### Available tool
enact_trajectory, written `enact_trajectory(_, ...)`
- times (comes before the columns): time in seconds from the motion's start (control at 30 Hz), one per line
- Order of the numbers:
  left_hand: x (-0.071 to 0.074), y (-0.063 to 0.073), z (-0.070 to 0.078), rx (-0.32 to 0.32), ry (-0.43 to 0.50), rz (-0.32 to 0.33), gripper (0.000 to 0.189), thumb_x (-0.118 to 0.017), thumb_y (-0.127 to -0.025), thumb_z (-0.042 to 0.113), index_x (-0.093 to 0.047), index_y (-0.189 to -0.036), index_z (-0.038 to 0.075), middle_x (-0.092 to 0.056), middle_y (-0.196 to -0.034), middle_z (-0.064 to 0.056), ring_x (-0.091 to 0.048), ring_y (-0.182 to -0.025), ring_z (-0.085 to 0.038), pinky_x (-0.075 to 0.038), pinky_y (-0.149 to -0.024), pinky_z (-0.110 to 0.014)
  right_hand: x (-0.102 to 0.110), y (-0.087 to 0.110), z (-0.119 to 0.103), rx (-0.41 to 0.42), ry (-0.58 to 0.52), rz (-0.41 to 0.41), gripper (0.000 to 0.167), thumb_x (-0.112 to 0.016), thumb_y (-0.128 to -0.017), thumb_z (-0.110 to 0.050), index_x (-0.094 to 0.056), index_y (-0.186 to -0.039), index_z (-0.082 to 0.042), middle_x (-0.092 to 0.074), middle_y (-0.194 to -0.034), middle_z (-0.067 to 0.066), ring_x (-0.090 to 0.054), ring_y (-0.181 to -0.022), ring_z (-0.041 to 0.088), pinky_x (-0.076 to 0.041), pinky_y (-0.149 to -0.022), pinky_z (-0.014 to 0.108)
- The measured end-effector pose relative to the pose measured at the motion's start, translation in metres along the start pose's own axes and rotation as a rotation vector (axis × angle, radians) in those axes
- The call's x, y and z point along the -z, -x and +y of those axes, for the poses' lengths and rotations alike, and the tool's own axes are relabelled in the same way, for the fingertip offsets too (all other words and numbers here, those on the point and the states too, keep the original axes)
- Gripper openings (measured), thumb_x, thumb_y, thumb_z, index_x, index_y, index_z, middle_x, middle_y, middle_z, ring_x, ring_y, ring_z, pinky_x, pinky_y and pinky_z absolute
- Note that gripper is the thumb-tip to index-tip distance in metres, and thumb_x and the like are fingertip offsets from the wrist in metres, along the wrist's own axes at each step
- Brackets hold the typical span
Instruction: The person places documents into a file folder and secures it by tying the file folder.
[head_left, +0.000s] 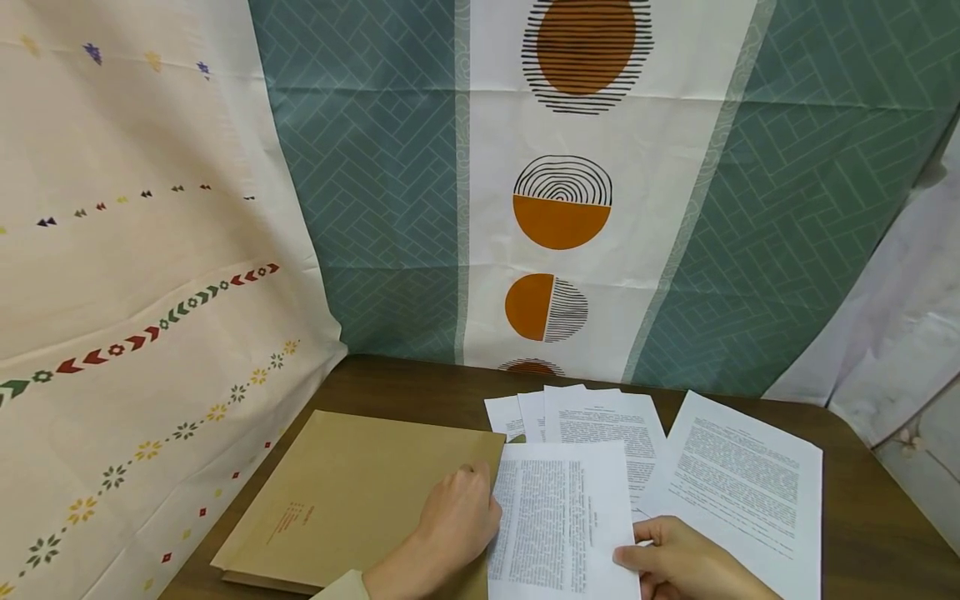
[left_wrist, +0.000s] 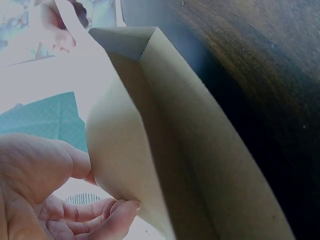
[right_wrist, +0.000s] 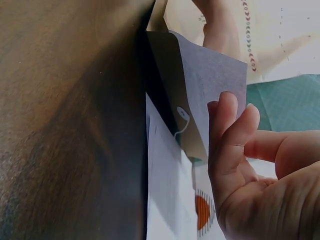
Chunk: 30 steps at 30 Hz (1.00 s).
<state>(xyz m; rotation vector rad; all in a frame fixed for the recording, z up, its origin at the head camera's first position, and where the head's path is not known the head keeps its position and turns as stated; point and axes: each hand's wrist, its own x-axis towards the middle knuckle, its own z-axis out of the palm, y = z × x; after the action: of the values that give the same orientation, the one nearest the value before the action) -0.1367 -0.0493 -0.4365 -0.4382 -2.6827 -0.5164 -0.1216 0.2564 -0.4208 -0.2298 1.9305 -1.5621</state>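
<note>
A brown kraft document pouch point(head_left: 360, 475) lies on the table with small red print on its face. My left hand point(head_left: 459, 515) pinches the upper panel at the pouch's right side; the left wrist view shows the pouch's mouth point(left_wrist: 165, 125) gaping. My right hand point(head_left: 678, 557) pinches a printed sheet point(head_left: 558, 517) by its right edge, thumb on top. The sheet's left edge meets the pouch's mouth; whether any of it is inside, I cannot tell. A round button with a white string point(right_wrist: 182, 114) shows on the pouch in the right wrist view.
Several printed sheets point(head_left: 607, 417) lie fanned behind the held one. Another printed page point(head_left: 738, 475) lies to the right, partly behind my right hand. The dark wooden table point(head_left: 855, 533) borders a patterned curtain point(head_left: 390, 250) at the back and a pale cloth point(head_left: 150, 292) at left.
</note>
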Motion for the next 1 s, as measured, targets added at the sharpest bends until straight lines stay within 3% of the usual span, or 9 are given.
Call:
enact_trajectory(0.43, 0.001, 0.0, 0.0, -0.001, -0.004, -0.005, 0.02, -0.068, -0.077, 0.0, -0.05, -0.075, 0.007, -0.045, -0.063, 0.0, -0.038, -0.05, -0.007, -0.034, -0.041, -0.023, -0.017, -0.014, -0.007, 0.03, 0.068, 0.011, 0.018, -0.065, -0.097, -0.016, -0.066, -0.102, 0.002, -0.062, -0.063, 0.004, -0.051, -0.048, 0.006, -0.043, -0.049, 0.017)
enact_trajectory(0.73, 0.001, -0.001, 0.0, 0.011, -0.001, -0.004, 0.015, -0.068, -0.077, 0.001, -0.054, -0.077, 0.006, -0.049, -0.064, -0.003, -0.045, -0.05, -0.01, -0.039, -0.042, -0.027, -0.022, -0.023, -0.01, 0.107, -0.02, -0.082, 0.021, -0.063, -0.098, -0.013, -0.067, -0.104, 0.006, -0.072, -0.076, 0.012, -0.062, -0.056, 0.008, -0.048, -0.049, 0.019)
enact_trajectory(1.0, 0.0, -0.001, 0.001, 0.016, 0.014, -0.022, 0.016, -0.067, -0.077, 0.0, -0.052, -0.077, 0.006, -0.046, -0.064, -0.001, -0.04, -0.05, -0.009, -0.036, -0.042, -0.025, -0.031, -0.031, -0.009, 0.135, -0.026, -0.084, 0.018, -0.063, -0.098, -0.012, -0.067, -0.1, 0.005, -0.073, -0.078, 0.016, -0.064, -0.058, 0.011, -0.048, -0.049, 0.02)
